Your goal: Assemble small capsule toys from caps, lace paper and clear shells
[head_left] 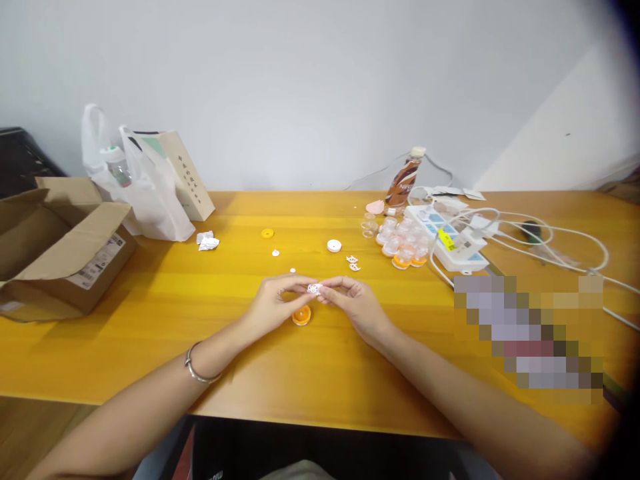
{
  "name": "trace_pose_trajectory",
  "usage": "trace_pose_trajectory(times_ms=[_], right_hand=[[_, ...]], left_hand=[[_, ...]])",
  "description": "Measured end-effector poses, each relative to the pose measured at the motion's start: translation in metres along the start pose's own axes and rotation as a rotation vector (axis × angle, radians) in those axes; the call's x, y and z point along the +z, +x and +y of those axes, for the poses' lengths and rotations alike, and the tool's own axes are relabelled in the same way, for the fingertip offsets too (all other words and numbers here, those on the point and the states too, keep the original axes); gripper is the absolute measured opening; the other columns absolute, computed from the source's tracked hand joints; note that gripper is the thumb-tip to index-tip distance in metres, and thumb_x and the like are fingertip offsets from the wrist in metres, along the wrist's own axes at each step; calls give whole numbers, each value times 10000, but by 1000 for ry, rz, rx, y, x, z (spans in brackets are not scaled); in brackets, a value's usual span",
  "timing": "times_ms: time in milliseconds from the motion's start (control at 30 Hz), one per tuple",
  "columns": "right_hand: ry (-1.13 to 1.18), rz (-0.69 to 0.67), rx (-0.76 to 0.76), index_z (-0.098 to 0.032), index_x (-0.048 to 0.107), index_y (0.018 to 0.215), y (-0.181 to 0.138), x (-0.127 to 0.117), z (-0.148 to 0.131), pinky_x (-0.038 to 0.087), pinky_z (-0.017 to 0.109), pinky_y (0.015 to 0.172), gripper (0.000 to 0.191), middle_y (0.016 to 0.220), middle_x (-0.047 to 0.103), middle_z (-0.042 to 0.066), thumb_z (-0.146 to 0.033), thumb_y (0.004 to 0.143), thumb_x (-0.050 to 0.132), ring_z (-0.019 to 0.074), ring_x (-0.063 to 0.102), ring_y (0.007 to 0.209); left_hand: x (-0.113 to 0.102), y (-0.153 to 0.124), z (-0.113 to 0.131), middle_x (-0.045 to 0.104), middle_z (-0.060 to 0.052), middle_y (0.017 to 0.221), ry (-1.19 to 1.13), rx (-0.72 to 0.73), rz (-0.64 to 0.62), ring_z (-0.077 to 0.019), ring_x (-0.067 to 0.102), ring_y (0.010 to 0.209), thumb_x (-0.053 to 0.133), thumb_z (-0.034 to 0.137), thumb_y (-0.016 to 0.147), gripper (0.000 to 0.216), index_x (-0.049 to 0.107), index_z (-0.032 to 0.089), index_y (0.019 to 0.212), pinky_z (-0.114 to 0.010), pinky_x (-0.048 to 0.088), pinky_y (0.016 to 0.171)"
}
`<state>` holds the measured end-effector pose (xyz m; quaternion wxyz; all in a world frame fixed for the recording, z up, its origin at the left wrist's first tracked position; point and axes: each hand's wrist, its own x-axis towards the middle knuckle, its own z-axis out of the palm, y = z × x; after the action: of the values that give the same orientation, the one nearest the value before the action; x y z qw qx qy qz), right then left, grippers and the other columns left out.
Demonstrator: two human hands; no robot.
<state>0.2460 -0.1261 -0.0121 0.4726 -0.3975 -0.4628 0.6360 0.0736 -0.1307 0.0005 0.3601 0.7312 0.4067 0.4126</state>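
Between the fingertips of both hands is a small white openwork plastic piece (pixel 315 289). My left hand (pixel 275 300) pinches its left side, and my right hand (pixel 353 303) grips it from the right. Just below the fingers, an orange round case (pixel 301 315) lies on the table, partly covered by my left hand. Beyond the hands are a white round cap (pixel 334 246), two small white cut-out parts (pixel 353 263), a small white knobbed part (pixel 275 253), a tiny white disc (pixel 293 271) and a yellow ring (pixel 267 233).
Clustered clear-and-orange round containers (pixel 403 240) sit at right beside a white power strip (pixel 445 240) with looping cables. Behind them stands a brown drink bottle (pixel 404 180). An open cardboard box (pixel 65 253), a white plastic bag (pixel 150 193) and crumpled white wrapping (pixel 207 241) occupy the left.
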Motion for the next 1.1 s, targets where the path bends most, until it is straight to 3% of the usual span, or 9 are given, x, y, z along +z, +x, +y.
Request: trace_pose_trajectory(times_ms=[167,300,400,500,567,700,1100], right_hand=[[-35,-2,-40,-178,645,737,-2,3,0,473,259,706,172,697,667,-15,-285,621,714,90,597,630],[-82,-10,-82,-185,628,757,-4,5,1,475,286,749,165,726,654,-7,-313,664,676,104,600,676],[-197,-32,-140,-200,590,878,-5,3,3,464,317,807,288,872,642,23,-328,640,690,139,602,818],[-483,-62,-242,-207,544,967,-5,2,7,443,351,839,476,978,613,54,-321,554,752,182,572,925],[-660,-115,-302,-204,535,973,-6,3,11,432,365,851,496,1000,607,61,-323,546,759,195,562,947],[-796,-206,-348,-205,515,988,-8,5,17,432,356,851,445,1004,609,51,-298,606,723,189,564,954],[-833,-244,-405,-195,532,937,-7,6,17,448,303,789,294,914,621,32,-233,673,656,163,580,862]], left_hand=[[7,1,4,678,-61,789,-179,-140,61,-151,646,737,638,253,725,198,610,121,870,-283,508,746],[1,4,9,651,-46,776,-231,-131,48,-132,626,719,650,237,712,218,561,128,877,-271,505,722],[-18,5,14,656,-55,818,-92,-63,-30,-138,616,767,620,255,746,171,595,132,862,-275,491,751],[-39,4,21,660,-49,858,110,2,-118,-141,604,792,595,275,772,163,645,159,876,-276,472,764],[-46,3,25,655,-39,878,206,39,-215,-135,599,793,578,274,788,163,663,186,896,-269,462,761],[-45,0,27,651,-27,922,275,83,-359,-120,599,819,532,248,825,184,644,210,965,-251,454,772],[-36,-2,25,642,-15,857,392,112,-438,-110,591,767,476,193,848,120,584,175,897,-231,445,728]])
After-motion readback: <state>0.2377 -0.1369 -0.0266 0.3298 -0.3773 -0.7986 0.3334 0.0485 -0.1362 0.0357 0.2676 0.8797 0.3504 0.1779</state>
